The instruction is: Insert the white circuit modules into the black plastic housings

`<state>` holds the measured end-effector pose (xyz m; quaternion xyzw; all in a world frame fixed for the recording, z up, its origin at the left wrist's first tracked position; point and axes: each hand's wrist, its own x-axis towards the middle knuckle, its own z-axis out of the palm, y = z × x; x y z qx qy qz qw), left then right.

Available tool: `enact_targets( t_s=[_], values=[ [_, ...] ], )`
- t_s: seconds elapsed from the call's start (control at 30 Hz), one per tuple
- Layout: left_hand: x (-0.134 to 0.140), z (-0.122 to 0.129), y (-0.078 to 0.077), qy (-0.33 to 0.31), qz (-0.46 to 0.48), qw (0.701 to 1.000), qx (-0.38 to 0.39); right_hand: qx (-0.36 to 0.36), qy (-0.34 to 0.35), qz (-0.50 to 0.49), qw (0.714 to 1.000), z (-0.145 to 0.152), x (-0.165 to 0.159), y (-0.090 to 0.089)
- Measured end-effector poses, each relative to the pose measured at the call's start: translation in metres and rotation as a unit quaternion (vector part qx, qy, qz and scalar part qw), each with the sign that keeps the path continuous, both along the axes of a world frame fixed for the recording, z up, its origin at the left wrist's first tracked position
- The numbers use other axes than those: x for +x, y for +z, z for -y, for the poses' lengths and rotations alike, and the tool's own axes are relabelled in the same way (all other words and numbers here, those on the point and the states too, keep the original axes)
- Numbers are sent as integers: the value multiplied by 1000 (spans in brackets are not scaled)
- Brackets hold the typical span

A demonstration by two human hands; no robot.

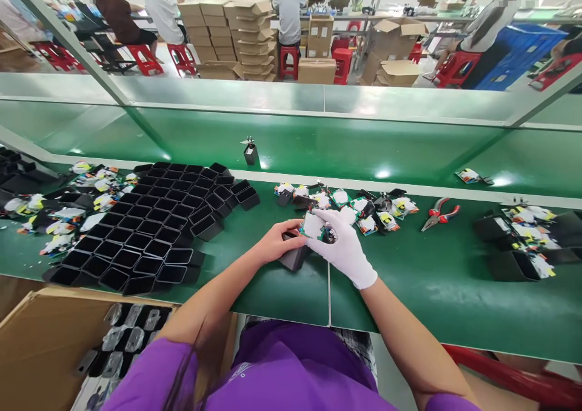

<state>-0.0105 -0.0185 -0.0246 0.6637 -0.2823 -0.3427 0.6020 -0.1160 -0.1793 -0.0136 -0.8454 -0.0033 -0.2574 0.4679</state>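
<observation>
My bare left hand (278,241) is closed around a black plastic case (293,259), held low over the green table. My right hand (344,250), in a white glove, pinches a circuit board with a white pad (313,225) at the mouth of that case. Whether the board's lower edge is inside the case is hidden by my fingers. Just beyond my hands lies a loose row of similar circuit boards (368,224) with wires and black parts. To the left, many black cases (136,240) stand packed together with their mouths facing up.
Red-handled pliers (440,214) lie right of the boards. More boards and cases (530,235) sit at far right, more boards (63,229) at far left. One case (250,153) stands behind the white strip. A cardboard box (40,338) with wrapped parts is below left. People sit beyond.
</observation>
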Motion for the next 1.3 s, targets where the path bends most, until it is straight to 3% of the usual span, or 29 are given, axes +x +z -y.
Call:
enact_targets(
  t_s=[0.1,0.2,0.33,0.43,0.53,0.63,0.77,0.83,0.93,1.03,1.17,1.3],
  values=[
    [-5,-1,-3,-1,-31,999,-30,-48,-20,23,998,-7,-3,-1],
    [-9,-1,0,5,-90,995,-42,-21,-6,11,1000,-9,-5,-2],
    [-12,-4,7,-23,-161,984,-69,181,91,-55,978,-1,-5,-2],
    [-15,-7,5,-65,-237,967,-70,316,194,-111,922,3,-4,0],
    [-19,-8,-4,-100,-300,947,-56,373,265,-164,874,-1,-5,3],
    [-23,-6,-8,-98,-317,942,-52,380,255,-188,869,-6,-7,5],
    [-24,-1,-2,-96,-300,949,-30,397,186,-174,882,-7,-9,2],
    [-22,1,0,-55,-268,961,-32,416,147,-155,884,-5,-9,0],
    [-18,4,-1,58,-178,980,-69,446,114,-95,883,0,-8,0],
    [-14,5,-6,129,-123,980,-86,469,105,-66,874,0,-4,1],
    [-12,6,-6,189,-139,968,-86,515,79,-121,845,-8,0,-2],
    [-14,7,2,213,-216,949,-93,554,84,-155,814,-18,0,-6]
  ],
)
